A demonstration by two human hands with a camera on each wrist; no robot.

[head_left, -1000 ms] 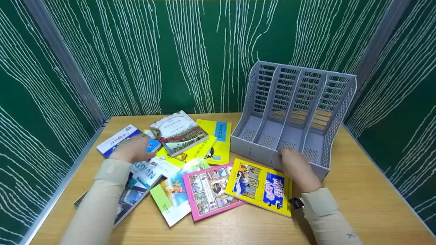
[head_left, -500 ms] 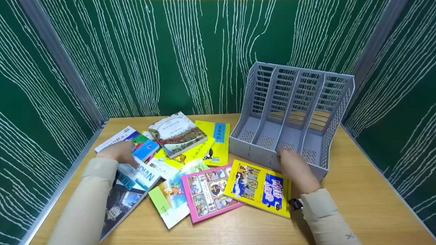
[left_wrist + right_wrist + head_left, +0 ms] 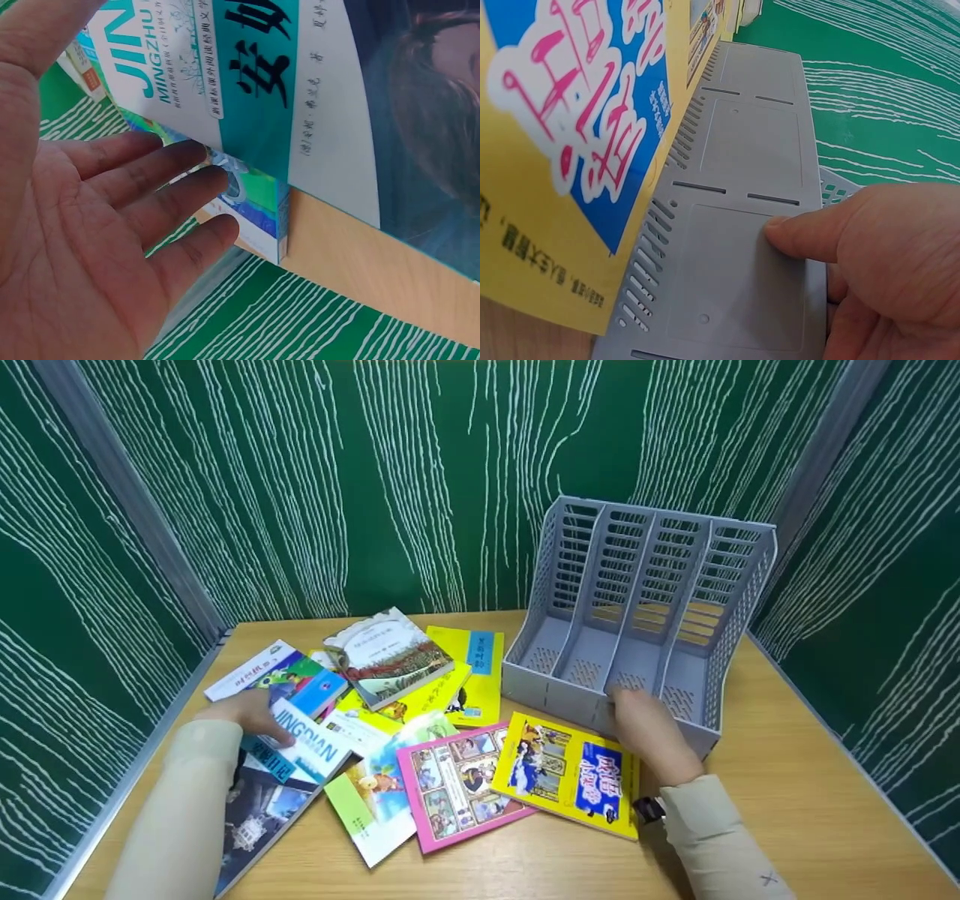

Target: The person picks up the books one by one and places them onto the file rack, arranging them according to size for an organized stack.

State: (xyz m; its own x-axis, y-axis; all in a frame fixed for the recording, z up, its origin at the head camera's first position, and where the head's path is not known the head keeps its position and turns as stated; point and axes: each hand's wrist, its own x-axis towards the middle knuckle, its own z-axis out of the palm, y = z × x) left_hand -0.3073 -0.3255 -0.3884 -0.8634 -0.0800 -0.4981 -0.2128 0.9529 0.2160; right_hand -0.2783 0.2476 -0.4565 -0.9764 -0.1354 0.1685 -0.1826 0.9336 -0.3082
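My left hand (image 3: 247,716) is at the left edge of a paperback book (image 3: 277,802) with a dark lower cover and a white and teal top. In the left wrist view its fingers are loosely extended, fingertips right at the edge of that book (image 3: 259,82). My right hand (image 3: 652,731) grips the front wall of a grey four-slot magazine rack (image 3: 559,694). In the right wrist view the thumb presses on the outer face of the rack (image 3: 742,142), with the other fingers bent behind the rim and partly hidden.
A yellow book (image 3: 566,776) lies before the rack, overlapping a pink-bordered book (image 3: 450,787). Beside them is a green and white book (image 3: 382,787). Farther back, a white-covered book (image 3: 390,649) rests on yellow books (image 3: 480,682). A blue and white book (image 3: 259,667) lies back left.
My left hand has drawn back from over the blue and white book, toward me and left, to the dark paperback's edge. The right hand keeps its grip on the rack.
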